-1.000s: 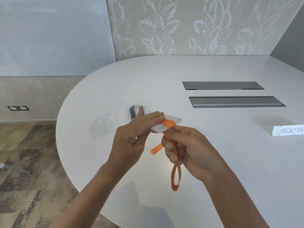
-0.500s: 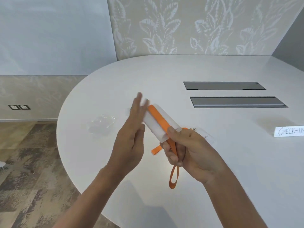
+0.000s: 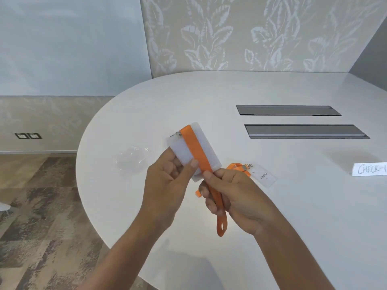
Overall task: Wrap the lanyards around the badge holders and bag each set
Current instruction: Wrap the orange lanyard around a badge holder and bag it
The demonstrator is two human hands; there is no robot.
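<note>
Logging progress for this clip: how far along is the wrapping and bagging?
Nothing bagged: clear bags lie flat on the table. In hand: left hand holds a badge holder, right hand pulls its orange lanyard across. Left: second badge set.

Head view: sole camera – looks forward and down, close above the white table (image 3: 272, 206).
Facing: leaf-patterned wall (image 3: 251, 34) beyond the far edge.
Shared views: single view only.

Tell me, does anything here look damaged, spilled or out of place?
Nothing stands out. The left hand holds the badge holder, and the right hand grips the orange lanyard crossing it.
</note>
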